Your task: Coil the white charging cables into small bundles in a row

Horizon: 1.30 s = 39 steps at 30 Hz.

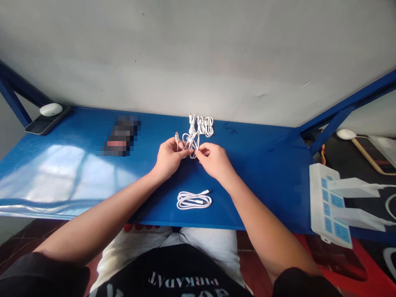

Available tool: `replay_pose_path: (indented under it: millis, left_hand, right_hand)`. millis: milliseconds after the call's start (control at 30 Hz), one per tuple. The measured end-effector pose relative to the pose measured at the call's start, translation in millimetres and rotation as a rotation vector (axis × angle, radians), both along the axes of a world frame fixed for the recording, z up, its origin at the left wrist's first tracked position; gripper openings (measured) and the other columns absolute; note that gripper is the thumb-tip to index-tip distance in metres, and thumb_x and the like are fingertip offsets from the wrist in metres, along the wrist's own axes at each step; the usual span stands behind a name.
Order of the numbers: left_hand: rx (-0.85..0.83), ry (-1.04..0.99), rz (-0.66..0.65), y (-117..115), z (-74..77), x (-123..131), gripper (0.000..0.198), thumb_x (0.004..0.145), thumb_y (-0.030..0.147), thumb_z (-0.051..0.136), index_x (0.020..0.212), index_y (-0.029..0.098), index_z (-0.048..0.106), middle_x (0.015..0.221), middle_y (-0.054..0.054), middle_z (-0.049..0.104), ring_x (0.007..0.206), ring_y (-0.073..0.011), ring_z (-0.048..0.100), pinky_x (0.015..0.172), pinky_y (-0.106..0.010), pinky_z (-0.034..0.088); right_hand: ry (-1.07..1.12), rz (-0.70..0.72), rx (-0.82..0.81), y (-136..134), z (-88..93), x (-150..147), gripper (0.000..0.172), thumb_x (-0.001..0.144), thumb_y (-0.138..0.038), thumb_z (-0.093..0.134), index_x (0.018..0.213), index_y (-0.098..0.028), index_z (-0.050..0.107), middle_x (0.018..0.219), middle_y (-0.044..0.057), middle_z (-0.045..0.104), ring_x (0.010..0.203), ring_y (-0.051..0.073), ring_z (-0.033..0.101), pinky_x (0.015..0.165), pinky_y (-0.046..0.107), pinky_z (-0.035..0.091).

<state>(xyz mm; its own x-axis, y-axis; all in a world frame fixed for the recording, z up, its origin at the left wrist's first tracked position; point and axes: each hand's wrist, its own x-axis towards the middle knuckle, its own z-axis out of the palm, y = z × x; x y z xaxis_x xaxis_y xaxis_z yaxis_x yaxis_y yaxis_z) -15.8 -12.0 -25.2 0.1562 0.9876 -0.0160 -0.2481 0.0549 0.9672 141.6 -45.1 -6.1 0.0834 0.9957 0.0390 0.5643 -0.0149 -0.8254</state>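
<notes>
A white USB cable (192, 144) in loose loops is held up between my two hands above the blue table. My left hand (171, 156) is closed on its left side, with one plug standing up by the fingers. On the right side of the loops, my right hand (214, 160) pinches the cable between thumb and finger. Just beyond the hands lie several bundled white cables (201, 124) in a row, each tied at the middle. Nearer to my body, a coiled white cable (194, 200) lies flat, its two plugs pointing right.
The blue table (262, 173) meets a grey wall. A blurred dark object (122, 136) lies to the left, and a dark tray (49, 119) with a white computer mouse (51, 109) at the far left. A white power strip (318, 206) with plugged-in chargers stands at the right edge.
</notes>
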Motion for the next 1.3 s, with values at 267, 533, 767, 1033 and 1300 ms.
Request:
replay_pose_path:
  millis: [267,533,767,1033,1300]
  left_hand:
    - [0.007,-0.018,0.012,-0.8,-2.3,1.2,0.043,0.057,0.022,0.092,0.067,0.018,0.050,0.076,-0.001,0.064,0.085,-0.0175,0.067,0.078,-0.031,0.054]
    - [0.023,-0.011,0.022,-3.1,-1.6,2.1,0.041,0.060,0.022,0.089,0.068,0.018,0.049,0.077,-0.001,0.066,0.085,-0.0188,0.068,0.075,-0.030,0.053]
    - [0.069,0.118,0.048,-4.4,-1.6,1.3,0.038,0.064,0.020,0.086,0.066,0.019,0.048,0.078,-0.001,0.066,0.089,-0.0205,0.069,0.076,-0.030,0.052]
    - [0.085,0.199,0.062,1.4,-5.5,-4.4,0.035,0.065,0.019,0.085,0.067,0.018,0.050,0.080,-0.002,0.069,0.080,-0.0164,0.066,0.072,-0.027,0.049]
    - [-0.014,0.099,-0.030,2.5,-5.3,-4.5,0.040,0.060,0.019,0.090,0.068,0.017,0.050,0.078,-0.003,0.070,0.072,-0.0148,0.066,0.066,-0.027,0.050]
  right_hand:
    - [0.296,-0.071,-0.070,5.6,-8.1,2.5,0.026,0.076,-0.026,0.066,0.099,-0.023,0.055,0.075,-0.002,0.069,0.065,0.017,0.067,0.064,0.030,0.054]
    - [0.239,0.049,-0.029,1.3,-4.8,0.5,0.017,0.085,-0.032,0.062,0.098,-0.026,0.055,0.070,-0.006,0.060,0.062,0.015,0.064,0.063,0.029,0.053]
    - [0.096,-0.011,-0.072,-0.4,-1.5,3.0,0.017,0.076,-0.032,0.075,0.080,-0.021,0.062,0.065,0.000,0.066,0.060,0.018,0.064,0.061,0.031,0.051]
    - [0.275,0.034,-0.199,0.1,25.8,23.4,0.028,0.082,-0.043,0.072,0.071,-0.019,0.064,0.072,0.002,0.066,0.068,0.015,0.061,0.064,0.029,0.051]
    - [0.527,-0.069,-0.199,5.8,30.3,38.9,0.031,0.075,-0.045,0.084,0.076,-0.016,0.071,0.063,0.002,0.065,0.057,0.013,0.064,0.051,0.024,0.053]
